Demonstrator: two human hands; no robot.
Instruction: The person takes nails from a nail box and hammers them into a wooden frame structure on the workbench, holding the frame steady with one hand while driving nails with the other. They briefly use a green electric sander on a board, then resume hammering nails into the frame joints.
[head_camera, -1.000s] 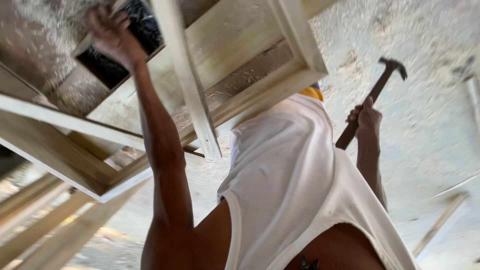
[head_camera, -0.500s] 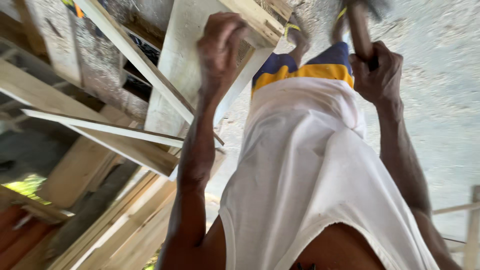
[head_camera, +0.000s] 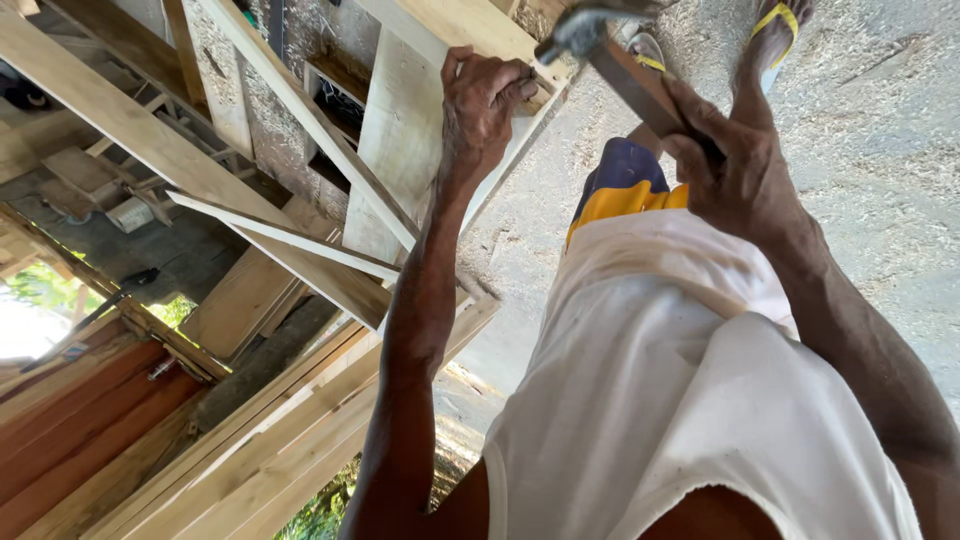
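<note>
Head view: left hand (head_camera: 482, 105) curls its fingers round the edge of a pale wooden frame (head_camera: 405, 140), top centre. Right hand (head_camera: 738, 165) grips a hammer (head_camera: 620, 60) by its handle, metal head just beside the left hand, near the frame's edge. Sawdust-strewn floor (head_camera: 880, 150) below.

daylight scene, bright overall. strongest light enters at the lower left, where the opening is blown out to white. sunlit floor (head_camera: 880, 200) evenly lit, soft shadows. hammer head (head_camera: 585, 28) slightly motion-blurred; white shirt (head_camera: 720, 400) near the lens is soft. wide-angle stretch at the edges.
</note>
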